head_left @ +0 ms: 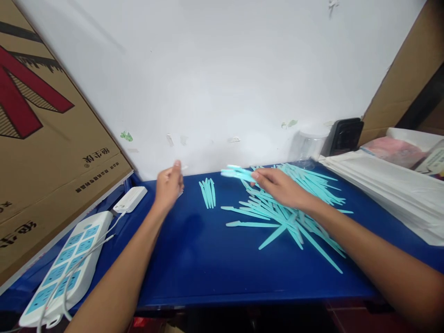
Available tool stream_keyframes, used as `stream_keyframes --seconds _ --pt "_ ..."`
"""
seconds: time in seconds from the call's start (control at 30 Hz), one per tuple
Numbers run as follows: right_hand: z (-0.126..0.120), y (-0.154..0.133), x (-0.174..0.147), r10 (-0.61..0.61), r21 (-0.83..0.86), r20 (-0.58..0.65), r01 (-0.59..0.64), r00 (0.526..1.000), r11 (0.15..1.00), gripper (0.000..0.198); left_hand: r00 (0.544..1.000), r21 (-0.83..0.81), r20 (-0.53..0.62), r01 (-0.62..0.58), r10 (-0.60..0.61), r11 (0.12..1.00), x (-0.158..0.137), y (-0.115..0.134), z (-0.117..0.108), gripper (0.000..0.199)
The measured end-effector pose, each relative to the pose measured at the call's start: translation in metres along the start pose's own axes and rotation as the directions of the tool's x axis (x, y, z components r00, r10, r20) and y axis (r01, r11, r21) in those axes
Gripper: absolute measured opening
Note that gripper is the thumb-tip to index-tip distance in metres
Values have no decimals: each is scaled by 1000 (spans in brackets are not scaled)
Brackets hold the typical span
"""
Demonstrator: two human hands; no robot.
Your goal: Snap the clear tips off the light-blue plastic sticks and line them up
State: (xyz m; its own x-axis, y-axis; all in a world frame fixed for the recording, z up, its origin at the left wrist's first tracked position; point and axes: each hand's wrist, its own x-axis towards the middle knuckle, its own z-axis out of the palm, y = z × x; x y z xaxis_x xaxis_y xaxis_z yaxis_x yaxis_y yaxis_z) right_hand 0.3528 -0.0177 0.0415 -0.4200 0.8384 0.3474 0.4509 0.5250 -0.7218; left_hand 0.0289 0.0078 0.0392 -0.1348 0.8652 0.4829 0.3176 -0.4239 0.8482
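My right hand (280, 185) is closed on a small bunch of turquoise eyebrow razors (237, 173), their heads pointing left. Below and behind that hand spreads a loose heap of the same razors (291, 222), lying at many angles. My left hand (169, 186) is closed, thumb up, near the table's back edge. A small whitish bit shows by its thumb, too blurred to name. Between the hands, a separate small group of razors (207, 193) lies side by side on the blue table (194, 259).
A white power strip (65, 268) with cables and a white adapter (130, 199) lie at the left, beside a large cardboard box (52, 115). White sheets or bags (378, 189) are stacked at the right. A clear jar (312, 143) and a black object (345, 135) stand by the wall.
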Motion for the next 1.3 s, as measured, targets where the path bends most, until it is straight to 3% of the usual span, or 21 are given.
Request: stream_keyframes --seconds 0.1,0.2,0.33,0.43,0.57,0.63,0.7,0.83,0.93,1.2,1.3 --pt "-7 5 3 26 -18 -57 -27 998 999 49 1000 -35 -27 2 -3 999 12 -4 -13 62" --pt "1 6 3 16 -18 -38 -17 999 1000 46 977 -175 163 166 -138 971 0 -4 5 61" --pt "16 6 0 -8 -28 -39 7 999 1000 44 826 -319 473 485 -306 814 -26 -2 41 61" --pt "21 7 0 11 -43 -39 -13 999 999 44 726 -351 593 622 -348 700 -31 -4 46 53" --pt "20 8 -1 24 -50 -46 -27 999 998 44 660 -408 669 711 -342 573 -24 -5 36 36" --pt "20 7 -1 27 -52 -44 -29 999 998 43 650 -415 680 723 -340 552 -22 -4 34 34" --pt "21 5 -2 21 -46 -35 -22 999 999 43 659 -391 668 706 -345 590 -23 -3 35 38" --pt "24 2 -2 18 -36 -17 -19 1000 999 42 728 -273 592 584 -345 765 -31 -1 44 42" --pt "25 0 -1 25 -47 1 -25 1000 999 41 767 -202 559 494 -315 846 -36 -1 47 46" --pt "27 -2 -4 30 -56 34 -28 999 998 41 886 -26 430 203 -172 979 -36 -3 47 50" --pt "24 3 -2 25 -71 12 -24 1000 997 42 931 -111 329 206 -160 972 -26 -3 39 46"
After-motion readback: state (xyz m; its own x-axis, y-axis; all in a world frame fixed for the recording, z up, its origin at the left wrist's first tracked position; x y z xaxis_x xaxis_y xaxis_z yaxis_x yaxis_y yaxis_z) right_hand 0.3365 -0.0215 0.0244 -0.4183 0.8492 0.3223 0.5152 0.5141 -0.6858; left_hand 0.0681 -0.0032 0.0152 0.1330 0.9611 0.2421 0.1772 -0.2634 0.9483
